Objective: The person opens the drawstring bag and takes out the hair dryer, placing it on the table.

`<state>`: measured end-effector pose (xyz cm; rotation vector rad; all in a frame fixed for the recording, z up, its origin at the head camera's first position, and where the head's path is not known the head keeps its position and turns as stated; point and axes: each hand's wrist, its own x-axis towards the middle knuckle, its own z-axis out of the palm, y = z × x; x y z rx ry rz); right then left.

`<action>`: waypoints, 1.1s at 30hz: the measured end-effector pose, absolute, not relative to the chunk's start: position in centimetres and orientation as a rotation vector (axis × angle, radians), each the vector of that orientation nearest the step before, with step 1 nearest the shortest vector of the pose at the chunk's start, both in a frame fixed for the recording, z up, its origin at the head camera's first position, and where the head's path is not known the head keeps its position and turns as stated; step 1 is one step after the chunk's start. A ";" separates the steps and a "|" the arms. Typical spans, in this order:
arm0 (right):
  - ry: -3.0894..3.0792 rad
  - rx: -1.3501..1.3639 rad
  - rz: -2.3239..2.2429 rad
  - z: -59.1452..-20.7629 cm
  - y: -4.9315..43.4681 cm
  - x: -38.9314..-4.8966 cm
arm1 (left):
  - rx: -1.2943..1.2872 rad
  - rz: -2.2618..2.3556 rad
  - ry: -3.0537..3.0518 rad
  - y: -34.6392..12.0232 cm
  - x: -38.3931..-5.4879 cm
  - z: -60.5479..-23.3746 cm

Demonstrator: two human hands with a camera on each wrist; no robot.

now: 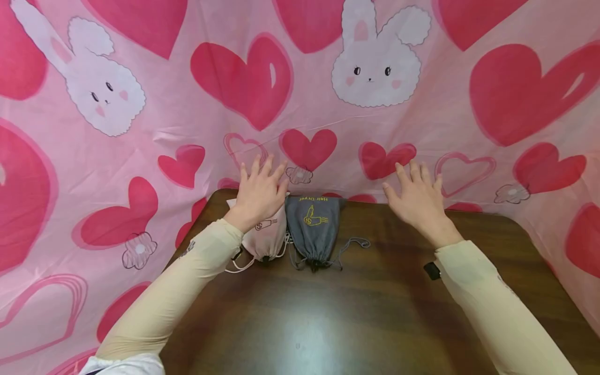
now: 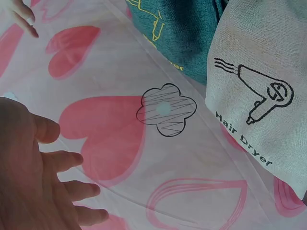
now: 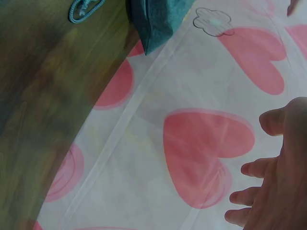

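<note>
Two drawstring bags printed with a hair dryer lie side by side at the far edge of the table. The light one [image 2: 254,96] is partly hidden behind my left hand in the head view; the dark grey one [image 1: 311,229] lies to its right, its cord loose on the wood. My left hand [image 1: 261,195] is held up with fingers spread and holds nothing. Over the table's far edge, right of the bags, my right hand [image 1: 417,200] is raised too, fingers apart and nothing in it.
The dark wooden table [image 1: 300,317] has rounded far corners. A pink cloth [image 1: 328,120] with hearts and rabbits hangs behind it and along both sides. Pale sleeves [image 1: 187,291] cover both forearms, and a black strap piece [image 1: 432,271] shows at the right wrist.
</note>
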<state>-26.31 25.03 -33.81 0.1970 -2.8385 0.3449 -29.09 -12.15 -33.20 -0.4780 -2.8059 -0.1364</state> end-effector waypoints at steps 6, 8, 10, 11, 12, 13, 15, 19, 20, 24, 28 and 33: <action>-2.845 0.202 0.334 -34.5 24.6 -26.2 | -0.481 -0.140 -2.800 -12.1 -29.0 -33.4; -2.851 0.203 0.339 -34.7 24.4 -26.1 | -0.481 -0.142 -2.796 -12.1 -28.9 -33.5; -2.861 0.204 0.337 -34.9 24.2 -26.1 | -0.481 -0.135 -2.799 -12.1 -28.8 -33.6; -2.865 0.204 0.337 -34.9 24.1 -26.1 | -0.482 -0.131 -2.799 -12.1 -28.8 -33.7; -2.868 0.207 0.335 -35.0 24.0 -26.1 | -0.484 -0.131 -2.801 -12.1 -28.8 -33.8; -2.870 0.209 0.332 -35.1 23.9 -26.1 | -0.485 -0.125 -2.802 -12.1 -28.7 -33.8; -2.873 0.211 0.329 -35.2 23.8 -26.1 | -0.488 -0.113 -2.809 -12.2 -28.6 -33.9; -2.883 0.218 0.337 -35.4 23.5 -26.0 | -0.488 -0.096 -2.817 -12.2 -28.5 -34.0; -2.885 0.219 0.338 -35.5 23.4 -25.9 | -0.487 -0.092 -2.820 -12.2 -28.4 -34.1; -2.894 0.226 0.338 -36.0 23.1 -25.8 | -0.486 -0.107 -2.828 -12.2 -28.2 -34.4; -2.909 0.233 0.338 -36.4 22.9 -25.6 | -0.481 -0.102 -2.856 -12.1 -28.0 -34.7; -2.922 0.245 0.327 -36.7 22.6 -25.4 | -0.469 -0.092 -2.884 -12.1 -27.9 -35.0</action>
